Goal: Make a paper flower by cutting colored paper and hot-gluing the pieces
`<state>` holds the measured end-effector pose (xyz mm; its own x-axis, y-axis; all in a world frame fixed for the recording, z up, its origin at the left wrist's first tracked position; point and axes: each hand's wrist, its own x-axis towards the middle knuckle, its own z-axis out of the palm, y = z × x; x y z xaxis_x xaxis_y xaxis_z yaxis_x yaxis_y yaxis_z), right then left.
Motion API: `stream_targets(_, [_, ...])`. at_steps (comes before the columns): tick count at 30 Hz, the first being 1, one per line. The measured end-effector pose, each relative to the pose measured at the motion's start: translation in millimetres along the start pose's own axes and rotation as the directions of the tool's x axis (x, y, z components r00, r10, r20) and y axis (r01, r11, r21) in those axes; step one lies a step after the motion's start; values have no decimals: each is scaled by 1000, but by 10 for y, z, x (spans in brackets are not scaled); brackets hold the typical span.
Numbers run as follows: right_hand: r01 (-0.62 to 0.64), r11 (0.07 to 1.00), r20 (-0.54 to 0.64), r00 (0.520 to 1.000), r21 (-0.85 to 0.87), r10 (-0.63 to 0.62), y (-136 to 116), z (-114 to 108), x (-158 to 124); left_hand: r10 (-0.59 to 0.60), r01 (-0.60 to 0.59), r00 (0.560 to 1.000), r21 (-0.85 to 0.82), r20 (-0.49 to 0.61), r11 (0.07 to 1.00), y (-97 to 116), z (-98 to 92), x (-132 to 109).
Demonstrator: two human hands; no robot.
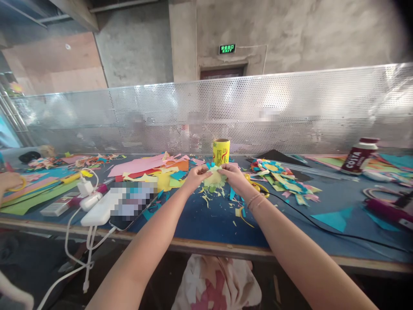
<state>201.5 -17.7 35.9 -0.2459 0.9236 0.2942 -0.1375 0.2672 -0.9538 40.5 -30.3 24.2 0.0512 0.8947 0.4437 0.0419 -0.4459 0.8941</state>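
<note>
Between both hands is a pale green paper cutout (214, 180), its edges looking ragged or petal-like. My left hand (197, 177) pinches its left side, and my right hand (232, 175) pinches its right side. Small green and yellow paper scraps (208, 199) lie just below it on the blue tabletop (206, 226). Behind the hands stands an upright yellow cardboard tube (221, 151) with printing on it. A yellow-handled tool (258, 186) with a black cord lies beside my right wrist, partly hidden by it.
Left are a phone (134, 209), a white power bank (101, 206) and dangling cables. Pink paper sheets (138, 165) lie behind. Colourful paper cutouts (284, 178) and a dark red COSTA bottle (359, 157) are on the right. Another person's hand (9, 183) shows far left. A perforated metal screen (161, 116) borders the table.
</note>
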Motion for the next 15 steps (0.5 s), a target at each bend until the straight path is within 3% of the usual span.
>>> stream_targets(4, [18,999,5,1000,-29,-18,10,-2,-6,7,-4,999,91,-40,996,-19,-2,5])
stream_targets(8, [26,999,55,998,-46,-23,11,0,-17,90,-74,993,185,-81,980,-9,-15,18])
stream_targets(15, [166,981,126,980,-103,-153,-61,-18,-46,199,-191,980,279,2,941,39,-9,1])
